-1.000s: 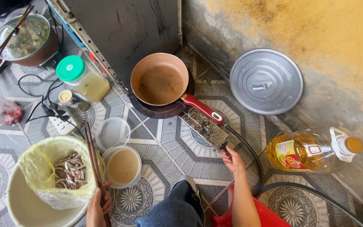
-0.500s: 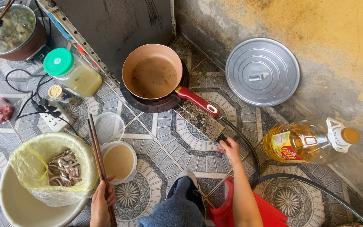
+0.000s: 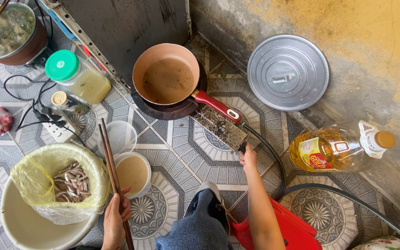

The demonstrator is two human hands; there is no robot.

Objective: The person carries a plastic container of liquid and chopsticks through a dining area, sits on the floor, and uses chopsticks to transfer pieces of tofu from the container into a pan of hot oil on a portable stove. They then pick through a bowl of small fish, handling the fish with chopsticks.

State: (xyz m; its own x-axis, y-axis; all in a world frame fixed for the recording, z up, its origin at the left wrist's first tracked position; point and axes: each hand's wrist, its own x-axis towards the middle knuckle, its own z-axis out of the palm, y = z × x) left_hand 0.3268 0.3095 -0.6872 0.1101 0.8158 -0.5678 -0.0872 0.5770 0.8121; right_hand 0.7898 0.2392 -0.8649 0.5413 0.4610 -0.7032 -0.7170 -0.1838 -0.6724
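Observation:
My right hand point(image 3: 248, 158) reaches out to the front edge of a grimy single-burner gas stove point(image 3: 221, 126) and touches its knob end. A copper-coloured frying pan point(image 3: 166, 79) with a red handle sits on the burner and holds brownish liquid. My left hand point(image 3: 115, 217) grips a pair of long brown chopsticks point(image 3: 110, 161) that point away from me over a white cup of beige sauce point(image 3: 132, 173). To the left, a white bowl point(image 3: 24, 227) lined with a yellow plastic bag holds several small raw fish point(image 3: 71, 182).
An oil bottle point(image 3: 336, 148) lies on its side at the right, a round metal lid point(image 3: 287, 72) behind it. A black hose point(image 3: 348, 198) runs from the stove. At the left are a green-lidded jar point(image 3: 77, 78), a power strip point(image 3: 57, 128), a lidded pot point(image 3: 10, 32) and an empty clear cup point(image 3: 120, 136). A red stool point(image 3: 287, 229) is under me.
The view has shifted slightly. My left hand has drawn the chopsticks back from the fish bowl to beside the sauce cup. My right hand stays at the stove's front end.

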